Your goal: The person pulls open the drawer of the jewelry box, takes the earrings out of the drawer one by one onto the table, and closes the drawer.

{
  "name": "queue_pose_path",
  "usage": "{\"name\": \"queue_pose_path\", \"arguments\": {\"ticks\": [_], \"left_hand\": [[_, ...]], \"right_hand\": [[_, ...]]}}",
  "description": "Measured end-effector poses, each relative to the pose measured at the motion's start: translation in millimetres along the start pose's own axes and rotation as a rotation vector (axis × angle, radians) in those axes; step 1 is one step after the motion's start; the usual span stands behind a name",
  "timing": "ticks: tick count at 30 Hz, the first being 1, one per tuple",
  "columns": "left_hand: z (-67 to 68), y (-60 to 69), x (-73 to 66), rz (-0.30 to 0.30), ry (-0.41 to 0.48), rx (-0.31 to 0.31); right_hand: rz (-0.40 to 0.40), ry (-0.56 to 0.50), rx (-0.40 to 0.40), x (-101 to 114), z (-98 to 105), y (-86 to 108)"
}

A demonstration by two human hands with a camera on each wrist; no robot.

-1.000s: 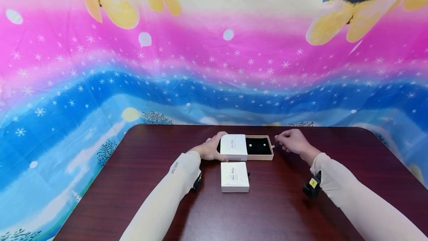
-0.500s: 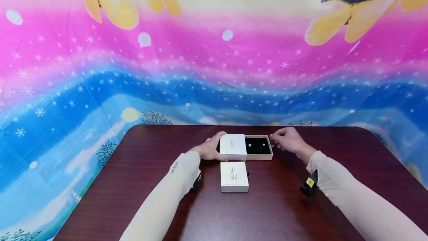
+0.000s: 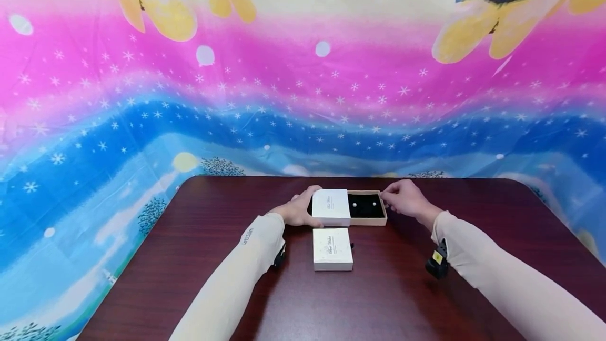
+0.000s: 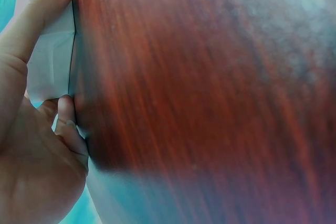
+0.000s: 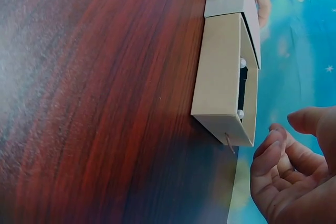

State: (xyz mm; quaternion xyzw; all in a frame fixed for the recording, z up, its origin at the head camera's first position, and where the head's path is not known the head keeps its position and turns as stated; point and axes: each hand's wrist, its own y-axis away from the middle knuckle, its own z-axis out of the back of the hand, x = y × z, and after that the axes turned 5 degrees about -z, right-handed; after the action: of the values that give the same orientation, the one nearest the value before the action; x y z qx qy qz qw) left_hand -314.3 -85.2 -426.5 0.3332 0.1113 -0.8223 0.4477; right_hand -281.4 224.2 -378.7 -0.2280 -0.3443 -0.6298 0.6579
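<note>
On the counter (image 3: 379,288), the far box's drawer (image 3: 367,222) stands partly out of its white sleeve (image 3: 330,208) to the right, two pearl studs (image 5: 243,63) in view; it is neither closed nor fully out. The left hand (image 3: 298,212) pinches the sleeve between thumb and fingers. The right hand (image 3: 408,198) has its fingers loosely bent, holding nothing, at the drawer's right end; contact is hard to tell. The near white box (image 3: 332,249) is closed.

the box sleeve (image 3: 330,207) is white, its drawer (image 5: 218,66) cream, lining (image 3: 364,212) black, tabletop (image 3: 402,288) streaked red-brown, backdrop (image 3: 303,99) pink and blue with white snowflakes (image 3: 404,90).
</note>
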Motion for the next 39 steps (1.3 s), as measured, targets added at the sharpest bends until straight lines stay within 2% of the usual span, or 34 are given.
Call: {"name": "queue_pose_path", "arguments": {"ticks": [11,20,39], "left_hand": [[-3.8,-8.4,10.1,0.010,-0.016,0.007],[-0.6,-1.8,1.8,0.000,-0.017,-0.002],[0.1,-1.5,1.3,0.002,-0.003,0.001]], "right_hand": [[0.014,0.051,0.002,7.2,-3.7,-5.0],[0.032,0.067,0.002,11.6,-12.0,-6.2],[0.012,0.077,0.029,15.1,-25.6,-9.2]]}}
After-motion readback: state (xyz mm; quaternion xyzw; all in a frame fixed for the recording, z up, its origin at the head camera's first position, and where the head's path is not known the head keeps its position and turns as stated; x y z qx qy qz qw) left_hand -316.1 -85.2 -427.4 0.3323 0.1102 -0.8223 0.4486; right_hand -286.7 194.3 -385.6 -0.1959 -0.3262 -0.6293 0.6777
